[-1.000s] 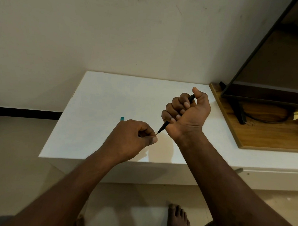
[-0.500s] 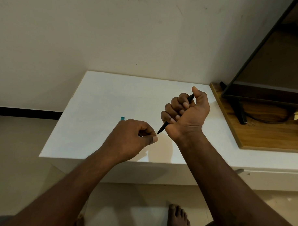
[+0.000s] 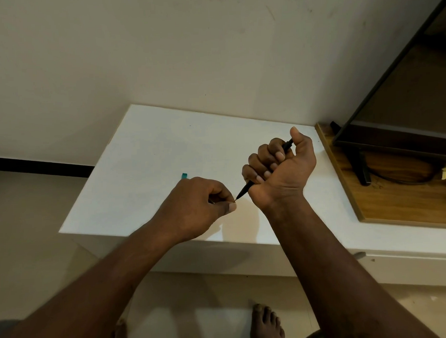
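My right hand (image 3: 280, 172) grips a thin black pen (image 3: 244, 191) in a fist, thumb up at its rear end, the tip pointing down-left. My left hand (image 3: 200, 205) is curled, with thumb and forefinger pinched together right at the pen's tip; what it pinches is too small to tell, though a bit of metal shows under the fingers. Both hands hover over the front part of a white table (image 3: 146, 166). A small teal piece (image 3: 184, 175) peeks out behind the left hand's knuckles.
A wooden board (image 3: 400, 203) lies on the table's right side, bearing a dark screen (image 3: 403, 91) on a black stand (image 3: 361, 169) with a cable. The wall is close behind. My bare foot (image 3: 266, 324) stands on the floor below the table's front edge.
Almost nothing has changed; both hands hold the same pose, with the pen tip still at the left hand's pinched fingers.
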`<state>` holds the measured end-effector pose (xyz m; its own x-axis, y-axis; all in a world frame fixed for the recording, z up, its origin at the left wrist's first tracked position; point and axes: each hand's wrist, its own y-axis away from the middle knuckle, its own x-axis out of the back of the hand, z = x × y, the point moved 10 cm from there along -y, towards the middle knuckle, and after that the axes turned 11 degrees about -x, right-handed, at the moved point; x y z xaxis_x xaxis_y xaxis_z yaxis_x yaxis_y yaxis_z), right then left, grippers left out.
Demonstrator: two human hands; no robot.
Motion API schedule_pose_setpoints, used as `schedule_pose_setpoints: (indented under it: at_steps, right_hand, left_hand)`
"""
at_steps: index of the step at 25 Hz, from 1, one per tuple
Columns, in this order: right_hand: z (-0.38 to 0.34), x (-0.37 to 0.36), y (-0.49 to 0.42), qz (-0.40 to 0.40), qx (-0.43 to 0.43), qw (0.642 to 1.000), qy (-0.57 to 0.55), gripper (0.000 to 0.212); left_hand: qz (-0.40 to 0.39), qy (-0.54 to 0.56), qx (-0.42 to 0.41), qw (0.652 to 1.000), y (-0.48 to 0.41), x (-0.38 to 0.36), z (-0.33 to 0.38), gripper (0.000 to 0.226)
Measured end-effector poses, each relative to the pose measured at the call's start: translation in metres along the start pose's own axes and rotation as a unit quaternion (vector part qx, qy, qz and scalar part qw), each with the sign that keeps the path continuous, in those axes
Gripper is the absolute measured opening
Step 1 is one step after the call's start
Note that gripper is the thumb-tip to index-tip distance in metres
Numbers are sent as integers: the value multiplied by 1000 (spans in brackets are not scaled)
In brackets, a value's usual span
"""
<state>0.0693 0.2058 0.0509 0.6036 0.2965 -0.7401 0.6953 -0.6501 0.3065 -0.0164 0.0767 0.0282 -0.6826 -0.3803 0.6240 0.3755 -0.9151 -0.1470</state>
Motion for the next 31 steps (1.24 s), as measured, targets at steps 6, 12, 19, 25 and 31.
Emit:
schedule_pose_setpoints:
  at_steps: [6, 12, 19, 25, 31]
  right_hand:
    - [-1, 0, 0, 1, 4, 1000, -1, 47]
    - [-1, 0, 0, 0, 5, 1000, -1, 47]
    - [-1, -1, 0, -5, 5, 1000, 3, 46]
    - [-1, 0, -1, -4, 7, 1000, 4, 46]
    - [-1, -1, 0, -3, 6, 1000, 5, 46]
  left_hand:
    - [-3, -1, 1, 1000, 0, 0, 1, 11]
    - [-5, -1, 2, 1000, 0, 0, 1, 9]
    - [-5, -3, 1, 1000, 0, 0, 2, 10]
    - [-4, -4, 3, 1000, 1, 1, 2, 8]
    - [-5, -3, 3, 1000, 0, 0, 1, 8]
